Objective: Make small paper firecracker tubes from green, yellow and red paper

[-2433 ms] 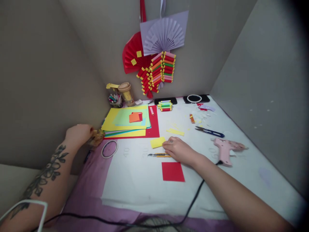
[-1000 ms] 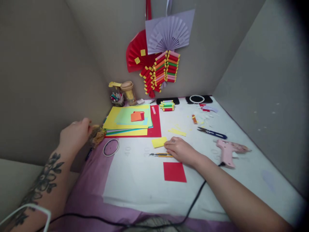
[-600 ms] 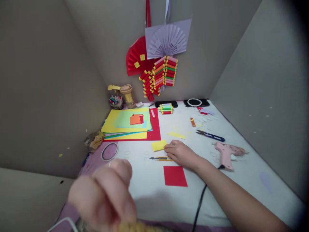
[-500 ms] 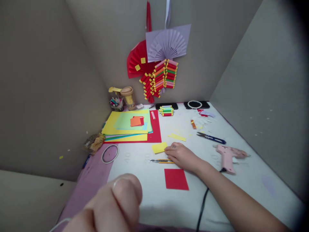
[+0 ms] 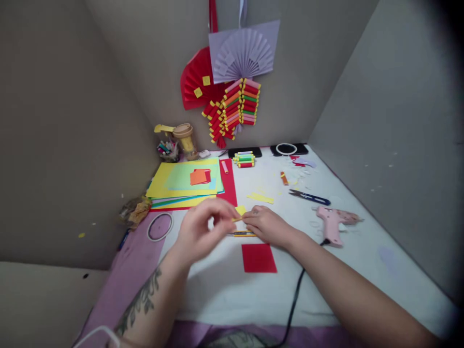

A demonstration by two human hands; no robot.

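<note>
My left hand [image 5: 203,229] reaches over the table, thumb and forefinger closed at the near edge of a small yellow paper [image 5: 240,210]. My right hand [image 5: 266,224] rests on the table with its fingertips on that paper's right side, holding it down. The rest of the paper is hidden behind my left fingers. Just below the fingertips lies a yellow-and-black craft knife [image 5: 243,234], its handle end covered by my right hand. A red paper square [image 5: 258,258] lies flat nearer to me.
Stacked coloured sheets [image 5: 174,183] lie at left, beside a tape roll [image 5: 160,227]. Finished paper rolls [image 5: 245,159] sit at the back. Thread snips [image 5: 310,197] and a pink glue gun [image 5: 333,224], trailing a black cord [image 5: 295,302], are at right. Paper firecrackers [image 5: 232,106] hang on the wall.
My left hand has gone from close to the camera out to the yellow paper and pinches at its edge. My right hand stays by the paper. The view has shifted slightly.
</note>
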